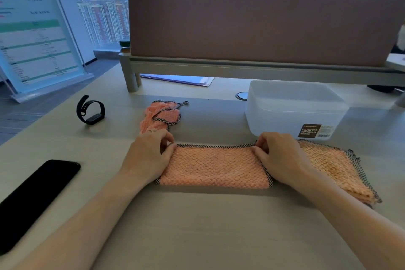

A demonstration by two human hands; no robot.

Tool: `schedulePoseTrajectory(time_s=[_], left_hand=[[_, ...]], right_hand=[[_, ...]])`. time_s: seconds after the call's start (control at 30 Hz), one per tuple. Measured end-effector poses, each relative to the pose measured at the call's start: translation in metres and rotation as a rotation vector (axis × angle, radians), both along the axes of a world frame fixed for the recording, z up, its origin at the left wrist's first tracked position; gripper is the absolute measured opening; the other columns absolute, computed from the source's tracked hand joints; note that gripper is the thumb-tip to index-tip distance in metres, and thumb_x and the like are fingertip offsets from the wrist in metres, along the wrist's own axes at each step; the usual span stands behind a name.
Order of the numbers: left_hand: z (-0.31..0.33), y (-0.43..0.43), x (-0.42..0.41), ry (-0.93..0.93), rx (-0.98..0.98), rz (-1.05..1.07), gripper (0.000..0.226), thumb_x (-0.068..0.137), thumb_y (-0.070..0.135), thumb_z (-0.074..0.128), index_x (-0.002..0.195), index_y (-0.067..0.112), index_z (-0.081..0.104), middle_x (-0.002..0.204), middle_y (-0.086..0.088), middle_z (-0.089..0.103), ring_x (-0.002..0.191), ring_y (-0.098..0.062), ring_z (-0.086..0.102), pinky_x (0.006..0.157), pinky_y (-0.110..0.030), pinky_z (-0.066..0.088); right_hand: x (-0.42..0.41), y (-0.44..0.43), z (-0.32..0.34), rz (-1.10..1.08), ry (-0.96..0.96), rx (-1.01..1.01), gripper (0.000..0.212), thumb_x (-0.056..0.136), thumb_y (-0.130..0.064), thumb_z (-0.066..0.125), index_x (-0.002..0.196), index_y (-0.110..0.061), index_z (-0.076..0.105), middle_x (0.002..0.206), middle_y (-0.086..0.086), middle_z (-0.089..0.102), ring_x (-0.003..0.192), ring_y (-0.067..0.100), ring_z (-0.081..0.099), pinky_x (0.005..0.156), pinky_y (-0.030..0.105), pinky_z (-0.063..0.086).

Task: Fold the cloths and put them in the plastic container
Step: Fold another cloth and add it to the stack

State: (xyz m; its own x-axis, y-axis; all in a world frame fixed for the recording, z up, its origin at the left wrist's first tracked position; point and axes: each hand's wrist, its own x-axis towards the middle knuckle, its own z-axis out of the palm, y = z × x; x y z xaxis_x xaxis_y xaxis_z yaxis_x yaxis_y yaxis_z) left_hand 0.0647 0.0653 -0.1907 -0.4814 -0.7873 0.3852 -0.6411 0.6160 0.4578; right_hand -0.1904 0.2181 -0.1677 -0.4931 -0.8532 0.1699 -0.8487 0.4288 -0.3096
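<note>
An orange cloth [215, 165] with a black-and-white checked hem lies folded into a wide strip on the desk in front of me. My left hand [149, 153] pinches its far left corner and my right hand [279, 156] pinches its far right corner. A second orange cloth [335, 166] lies flat under my right wrist, to the right. A third, crumpled orange cloth [161, 116] sits behind my left hand. The translucent plastic container [293, 109] stands open behind my right hand, with nothing visible inside.
A black phone [37, 199] lies at the left near the desk's edge. A black wristband [91, 110] stands left of the crumpled cloth. A raised shelf with a brown partition [263, 26] runs along the back, with papers [179, 80] under it.
</note>
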Motion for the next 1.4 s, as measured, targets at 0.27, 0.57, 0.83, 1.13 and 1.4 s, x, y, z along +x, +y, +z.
schedulePoseTrajectory(time_s=[0.27, 0.57, 0.83, 1.13, 1.4], left_hand=[[0.005, 0.0, -0.006, -0.122, 0.094, -0.02, 0.009, 0.097, 0.027, 0.062, 0.092, 0.023, 0.056, 0.094, 0.005, 0.059, 0.087, -0.014, 0.054, 0.075, -0.028, 0.039], [0.019, 0.008, -0.006, 0.176, 0.26, -0.003, 0.015, 0.096, 0.031, 0.066, 0.104, 0.023, 0.056, 0.097, 0.012, 0.06, 0.087, -0.001, 0.056, 0.071, -0.017, 0.039], [0.056, 0.012, -0.039, 0.433, 0.569, 0.06, 0.013, 0.091, 0.031, 0.071, 0.093, 0.019, 0.069, 0.106, 0.001, 0.063, 0.104, -0.026, 0.064, 0.081, -0.043, 0.056], [0.079, 0.047, -0.109, 0.156, 0.663, -0.082, 0.014, 0.091, 0.025, 0.07, 0.102, 0.016, 0.067, 0.08, -0.005, 0.066, 0.064, -0.017, 0.059, 0.05, -0.024, 0.045], [0.052, 0.078, -0.163, -0.053, 0.621, -0.154, 0.01, 0.092, 0.023, 0.067, 0.089, 0.016, 0.061, 0.048, -0.001, 0.06, 0.026, -0.009, 0.046, 0.031, -0.016, 0.035]], right_hand=[[0.071, -0.001, -0.012, 0.348, 0.105, 0.125, 0.073, 0.095, -0.073, 0.023, 0.157, -0.036, 0.021, 0.167, -0.009, 0.018, 0.154, 0.018, 0.012, 0.126, 0.043, 0.011], [0.068, -0.003, -0.027, 0.368, 0.089, 0.22, 0.093, 0.079, -0.091, 0.006, 0.158, -0.042, -0.007, 0.169, -0.016, -0.005, 0.156, 0.021, -0.012, 0.12, 0.064, -0.01], [0.069, 0.001, -0.021, 0.382, 0.038, 0.146, 0.096, 0.079, -0.092, 0.01, 0.159, -0.042, -0.005, 0.168, -0.018, -0.006, 0.156, 0.019, -0.015, 0.12, 0.064, -0.007], [0.038, 0.056, 0.003, -0.021, -0.722, -0.65, 0.015, 0.102, -0.022, 0.054, 0.104, -0.025, 0.068, 0.092, -0.006, 0.073, 0.083, 0.009, 0.07, 0.077, 0.037, 0.061], [0.037, 0.07, -0.023, -0.057, -0.679, -0.513, 0.03, 0.09, -0.004, 0.063, 0.098, -0.032, 0.06, 0.089, -0.009, 0.072, 0.078, 0.002, 0.071, 0.073, 0.029, 0.061]])
